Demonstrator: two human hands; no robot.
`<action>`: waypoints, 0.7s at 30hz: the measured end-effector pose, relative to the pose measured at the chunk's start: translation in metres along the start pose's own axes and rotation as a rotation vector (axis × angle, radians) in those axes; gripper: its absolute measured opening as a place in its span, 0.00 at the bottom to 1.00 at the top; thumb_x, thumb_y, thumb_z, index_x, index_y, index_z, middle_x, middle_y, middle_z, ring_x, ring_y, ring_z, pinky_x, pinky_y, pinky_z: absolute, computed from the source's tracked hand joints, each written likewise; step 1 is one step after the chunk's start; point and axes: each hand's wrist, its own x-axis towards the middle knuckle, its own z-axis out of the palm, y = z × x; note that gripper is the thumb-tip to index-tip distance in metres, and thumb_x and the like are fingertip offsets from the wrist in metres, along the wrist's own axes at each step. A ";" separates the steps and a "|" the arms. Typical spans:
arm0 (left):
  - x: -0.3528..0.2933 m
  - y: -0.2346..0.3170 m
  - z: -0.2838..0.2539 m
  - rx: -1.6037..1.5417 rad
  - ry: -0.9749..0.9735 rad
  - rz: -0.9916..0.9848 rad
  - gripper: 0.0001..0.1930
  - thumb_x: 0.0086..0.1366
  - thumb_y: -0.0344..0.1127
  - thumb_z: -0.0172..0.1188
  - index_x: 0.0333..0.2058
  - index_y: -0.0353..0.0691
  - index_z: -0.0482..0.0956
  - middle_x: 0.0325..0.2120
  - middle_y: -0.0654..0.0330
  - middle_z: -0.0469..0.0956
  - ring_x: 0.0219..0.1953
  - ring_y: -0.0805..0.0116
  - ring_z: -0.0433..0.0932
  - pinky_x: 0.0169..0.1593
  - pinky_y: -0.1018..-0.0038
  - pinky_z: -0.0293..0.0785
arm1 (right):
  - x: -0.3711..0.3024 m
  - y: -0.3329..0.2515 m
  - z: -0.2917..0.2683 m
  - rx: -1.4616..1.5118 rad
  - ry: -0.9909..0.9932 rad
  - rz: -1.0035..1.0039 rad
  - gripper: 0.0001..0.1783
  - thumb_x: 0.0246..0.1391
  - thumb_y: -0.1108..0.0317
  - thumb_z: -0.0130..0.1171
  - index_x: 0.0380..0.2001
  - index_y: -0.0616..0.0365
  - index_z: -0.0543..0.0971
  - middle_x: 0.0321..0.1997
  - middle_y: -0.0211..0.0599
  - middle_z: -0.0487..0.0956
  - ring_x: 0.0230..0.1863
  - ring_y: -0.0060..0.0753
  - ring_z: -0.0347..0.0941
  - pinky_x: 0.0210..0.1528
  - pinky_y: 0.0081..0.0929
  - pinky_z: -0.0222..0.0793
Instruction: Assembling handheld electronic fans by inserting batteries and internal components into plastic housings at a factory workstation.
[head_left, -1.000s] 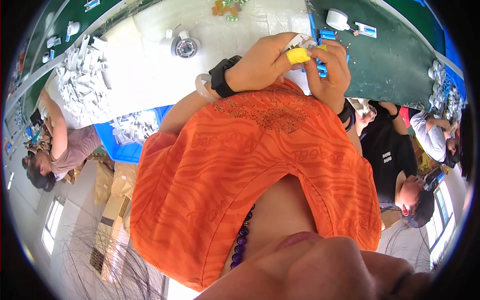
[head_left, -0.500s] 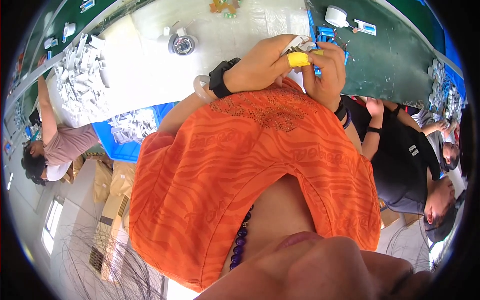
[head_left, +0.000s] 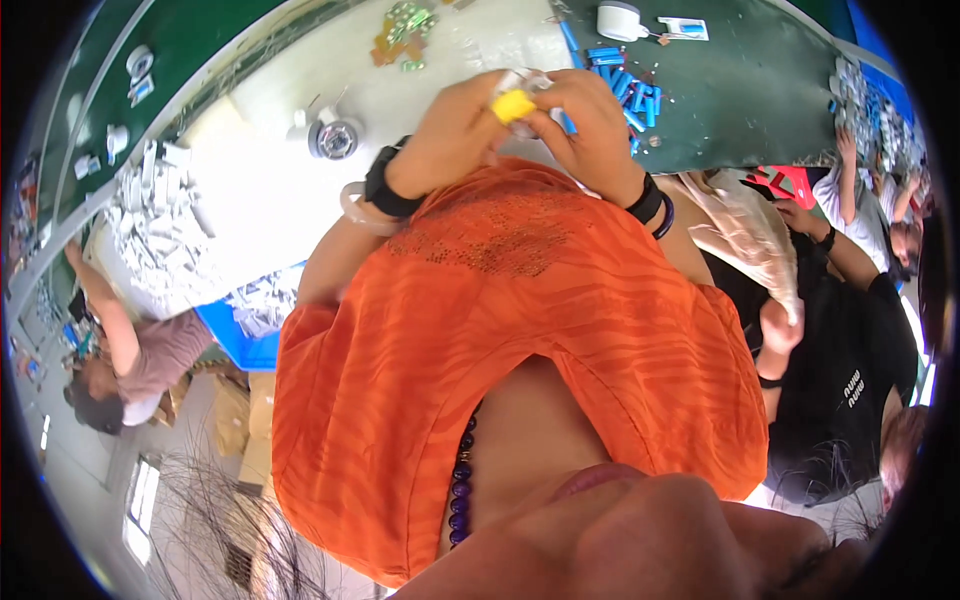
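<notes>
Close in front of my orange shirt, my two hands meet around a small white plastic part (head_left: pixel 522 78), mostly covered by the fingers. My left hand (head_left: pixel 448 128) grips it from one side, its thumb wrapped in yellow tape (head_left: pixel 513 106). From the other side my right hand (head_left: pixel 590 122) presses on the part with fingers bent and thumb pinched in. Beyond the right hand, several blue cylindrical cells (head_left: pixel 632 92) lie loose. On the white sheet to the left sits a round white housing with a dark centre (head_left: pixel 337 138) and thin wires.
A heap of white plastic parts (head_left: pixel 155 220) covers the table's left side, above a blue bin (head_left: pixel 245 345) of similar pieces. Small green and brown boards (head_left: pixel 405 35) lie at the far edge. A white round unit (head_left: pixel 620 20) stands far right. Co-workers sit on both sides.
The view has shifted, so the table and my hands sit differently in it. My right hand has turned, its fingers now lower over the white part. The right-hand co-worker now holds a pale cloth-like sheet.
</notes>
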 end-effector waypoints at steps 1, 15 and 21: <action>0.005 -0.004 -0.013 0.047 0.034 -0.015 0.14 0.68 0.34 0.44 0.48 0.36 0.72 0.28 0.59 0.77 0.23 0.74 0.76 0.23 0.78 0.73 | 0.000 0.008 -0.003 -0.017 0.010 0.006 0.09 0.45 0.70 0.66 0.31 0.54 0.77 0.33 0.36 0.78 0.35 0.41 0.74 0.40 0.32 0.68; 0.072 -0.046 -0.331 -0.200 0.808 -0.040 0.19 0.68 0.48 0.51 0.42 0.35 0.73 0.31 0.56 0.77 0.27 0.66 0.75 0.35 0.65 0.78 | -0.046 0.244 -0.088 -0.772 -0.138 0.043 0.13 0.46 0.67 0.64 0.38 0.47 0.81 0.39 0.37 0.79 0.40 0.42 0.76 0.39 0.36 0.72; 0.080 -0.082 -0.346 1.172 1.048 0.266 0.26 0.56 0.46 0.62 0.46 0.29 0.76 0.41 0.42 0.78 0.45 0.48 0.77 0.52 0.61 0.70 | -0.030 0.225 -0.085 -0.187 -0.123 0.512 0.07 0.55 0.64 0.61 0.36 0.53 0.81 0.32 0.36 0.82 0.33 0.34 0.80 0.35 0.25 0.74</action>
